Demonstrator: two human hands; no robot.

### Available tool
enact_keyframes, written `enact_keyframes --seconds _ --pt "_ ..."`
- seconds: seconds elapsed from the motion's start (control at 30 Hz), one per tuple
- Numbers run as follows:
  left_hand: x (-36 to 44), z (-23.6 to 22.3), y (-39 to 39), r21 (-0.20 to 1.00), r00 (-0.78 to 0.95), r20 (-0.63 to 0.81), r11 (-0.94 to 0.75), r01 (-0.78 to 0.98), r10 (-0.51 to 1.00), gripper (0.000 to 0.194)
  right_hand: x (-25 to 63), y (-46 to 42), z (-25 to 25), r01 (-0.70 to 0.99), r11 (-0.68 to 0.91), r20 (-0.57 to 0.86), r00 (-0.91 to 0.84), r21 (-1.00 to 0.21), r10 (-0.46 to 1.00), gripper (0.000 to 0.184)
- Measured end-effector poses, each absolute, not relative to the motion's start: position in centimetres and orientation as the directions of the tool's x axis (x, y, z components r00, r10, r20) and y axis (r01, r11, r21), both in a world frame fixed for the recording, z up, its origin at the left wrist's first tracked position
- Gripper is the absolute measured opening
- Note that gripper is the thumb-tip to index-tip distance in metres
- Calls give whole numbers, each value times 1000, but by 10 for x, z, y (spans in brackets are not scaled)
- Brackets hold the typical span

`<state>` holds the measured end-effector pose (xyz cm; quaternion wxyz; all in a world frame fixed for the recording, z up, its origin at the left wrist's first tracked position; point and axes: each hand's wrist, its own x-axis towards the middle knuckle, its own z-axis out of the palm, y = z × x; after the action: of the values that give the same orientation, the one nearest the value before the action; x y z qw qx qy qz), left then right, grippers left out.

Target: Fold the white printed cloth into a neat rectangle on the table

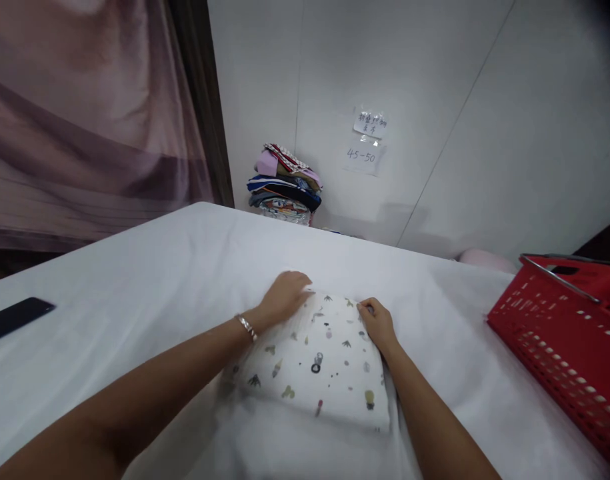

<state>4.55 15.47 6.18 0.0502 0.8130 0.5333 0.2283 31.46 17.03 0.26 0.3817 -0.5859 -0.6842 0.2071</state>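
Folded white patterned cloth [329, 363] lies flat.

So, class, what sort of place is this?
Possibly an indoor workroom: a white-covered table with patterned cloth on it, a stack of fabrics beyond, and handwritten notes on the wall.

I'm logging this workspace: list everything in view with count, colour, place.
patterned cloth: 1, printed white, between hands
table: 1, white-covered, centre
flat object: 1, black, table's left
basket: 1, red, right side
cloth stack: 1, multicoloured, beyond table
paper notes: 2, white, on wall
wall: 1, pale grey, background
curtain: 1, pinkish, upper left
dark strip: 1, brown, beside curtain
rounded object: 1, pink, beyond table, partly hidden
bracelet: 1, silver, left wrist
left hand: 1, bare, cloth's far left corner
right hand: 1, bare, cloth's far right corner
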Motion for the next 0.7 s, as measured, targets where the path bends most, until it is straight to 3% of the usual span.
enact_keyframes --seconds 0.1,0.23,0.33,0.47,0.57,0.7 --pt "63 50 131 256 535 268 -594 763 801 47 315 170 1 638 237 290 -23 -733 957 29" --pt "62 28 129 212 528 127 -543 812 839 67 315 169 -2 640 240 290 -28 -730 957 30" --pt "57 21 137 200 510 118 -523 828 852 70 317 170 -1 667 242 284 -47 -705 958 30" --pt "56 17 139 191 507 147 -528 828 849 71 314 167 6 783 327 364 -138 -529 921 32" --pt "57 16 138 195 513 150 -534 823 845 71 296 155 17 814 456 410 -301 -361 861 45" --pt "58 19 135 210 509 163 -534 819 845 70 259 136 32 752 600 218 -559 -274 800 59"
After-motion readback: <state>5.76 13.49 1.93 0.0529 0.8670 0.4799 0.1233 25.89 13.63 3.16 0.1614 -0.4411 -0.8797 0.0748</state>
